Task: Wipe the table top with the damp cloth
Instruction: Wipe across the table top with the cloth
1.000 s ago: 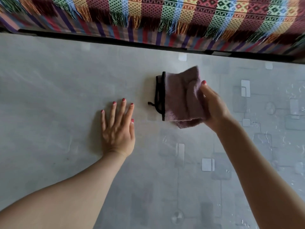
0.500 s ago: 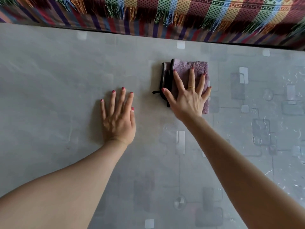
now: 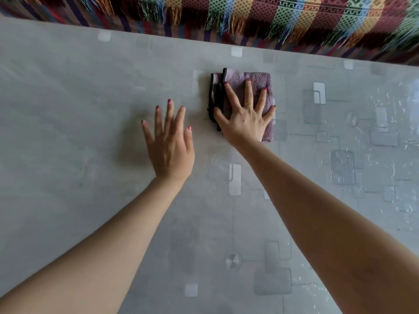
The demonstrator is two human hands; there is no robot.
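A folded mauve cloth (image 3: 256,78) with a black trim on its left side lies flat on the grey patterned table top (image 3: 68,109), near the far edge. My right hand (image 3: 243,120) presses down on the cloth with its palm flat and fingers spread, covering most of it. My left hand (image 3: 170,143) rests flat on the bare table just left of the cloth, fingers apart, holding nothing.
A striped, fringed woven blanket (image 3: 272,17) hangs along the far edge of the table. The table surface to the right (image 3: 362,143) shows wet streaks and small droplets over its square pattern.
One second ago my right hand held the cloth lifted and bunched; it has since laid it flat on the table and pressed the palm onto it. My left hand stayed put.
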